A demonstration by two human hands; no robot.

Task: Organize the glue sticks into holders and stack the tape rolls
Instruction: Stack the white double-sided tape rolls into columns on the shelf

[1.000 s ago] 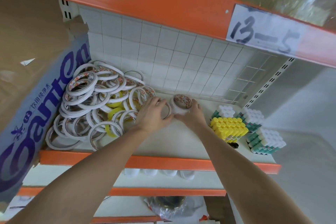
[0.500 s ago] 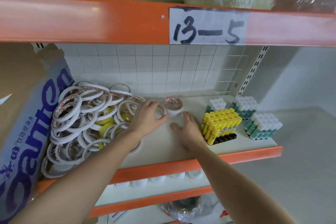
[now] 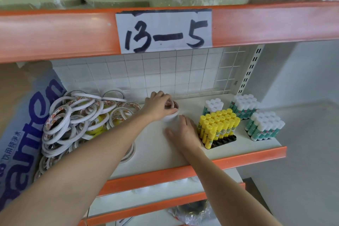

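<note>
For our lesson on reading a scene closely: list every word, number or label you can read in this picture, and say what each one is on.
"13-5": handwritten on the paper sign taped to the orange shelf beam.
Large blue letters, cut off, seemingly "anten", with small Chinese characters I cannot read for sure: on the cardboard box.
Red print on the tape rolls: too small to read.
Labels on the yellow glue sticks and green glue sticks: too blurred to read.

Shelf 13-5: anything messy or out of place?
Yes. The loose tape rolls lie in a jumbled heap at the shelf's left, overlapping at all angles, only a small stack started under the left hand. Glue sticks stand upright in holders.
</note>
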